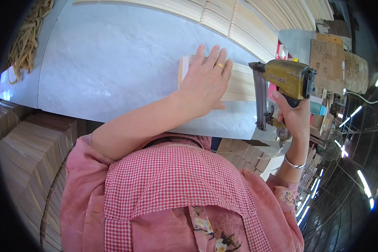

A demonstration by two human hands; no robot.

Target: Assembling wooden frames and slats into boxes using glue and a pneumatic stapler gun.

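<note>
Pale wooden slats (241,82) are lying on the marbled grey counter (109,54) under the left hand (203,80), which is resting, fingers spread; near their right end, the right hand (293,114) is gripping a scuffed yellow nail gun (284,78).

Tabletop: glossy pale blue-grey marbled table (113,59), kinda shiny in spots
Far side: long rows of thin pale wooden slats (256,31), packed pretty tight
Right of middle: flat light-wood piece with lengthwise lines (241,84)
Left end: messy tangle of tan flat strips (26,44)
</note>
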